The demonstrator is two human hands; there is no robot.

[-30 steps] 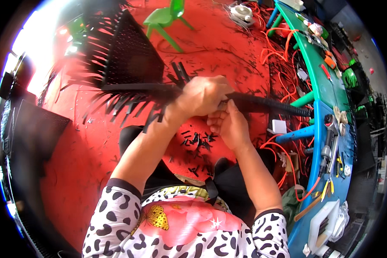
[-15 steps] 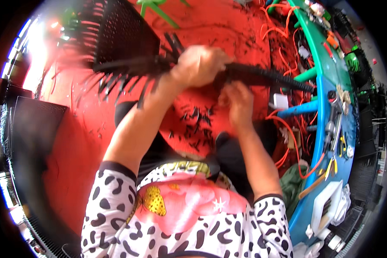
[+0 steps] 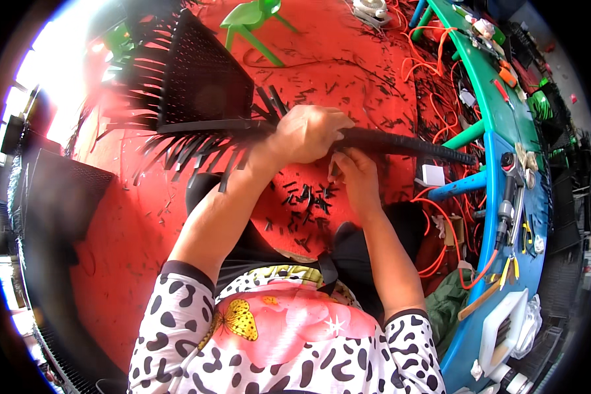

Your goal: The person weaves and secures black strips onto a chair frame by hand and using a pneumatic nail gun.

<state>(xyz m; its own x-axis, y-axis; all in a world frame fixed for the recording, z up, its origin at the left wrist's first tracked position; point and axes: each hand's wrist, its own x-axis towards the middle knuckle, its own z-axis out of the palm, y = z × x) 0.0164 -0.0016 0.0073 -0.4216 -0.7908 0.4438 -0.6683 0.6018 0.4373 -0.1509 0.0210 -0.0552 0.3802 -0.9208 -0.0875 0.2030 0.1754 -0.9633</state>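
If your left hand (image 3: 306, 134) slackens on the black woven piece (image 3: 407, 144) it grips, that could twist; what your right hand (image 3: 359, 176) holds I can't tell

Pretty sure I'm in a workshop tbh. The red floor (image 3: 125, 276) is littered with short black scraps (image 3: 308, 199), orange cords or hoses (image 3: 484, 274) snake around the table legs, and the blue tabletop (image 3: 465, 351) on my right has a power tool (image 3: 505, 209) and yellow-handled pliers (image 3: 505, 272) lying on it. Plus there's this big black piece (image 3: 207, 92) bristling with loose strips.
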